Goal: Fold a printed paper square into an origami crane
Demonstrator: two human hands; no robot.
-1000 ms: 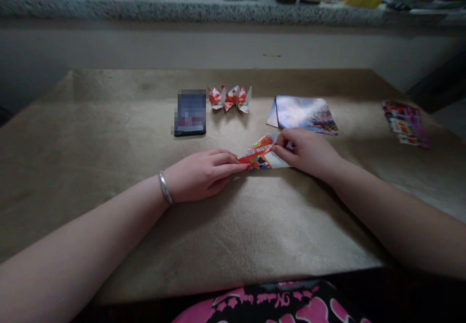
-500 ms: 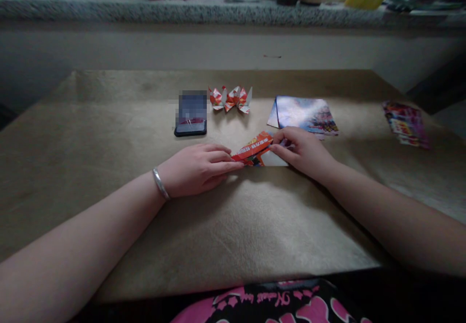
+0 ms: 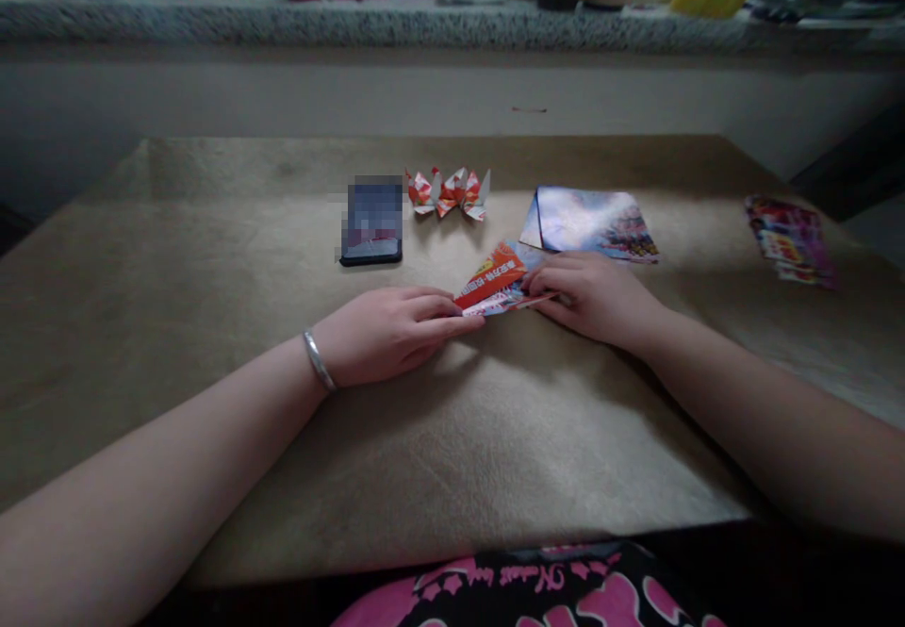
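Note:
A red, orange and white printed paper (image 3: 495, 285), partly folded, lies between my two hands at the middle of the table. My left hand (image 3: 392, 333), with a silver bangle at the wrist, has its fingers together and pinches the paper's left corner against the table. My right hand (image 3: 598, 296) is curled over the paper's right end and grips it there. The upper flap of the paper stands tilted up off the table.
The table is covered with a tan cloth (image 3: 452, 438). A dark phone (image 3: 371, 222) and two small folded paper figures (image 3: 448, 191) lie beyond the hands. A blue printed sheet (image 3: 590, 222) lies behind my right hand, a pink leaflet (image 3: 788, 236) far right. A cluttered stone ledge (image 3: 424, 19) runs along the back.
The paper has gone from lying flat to having its red flap lifted and folded over. My right hand has slid a little to the right along it; my left hand has stayed at the left corner.

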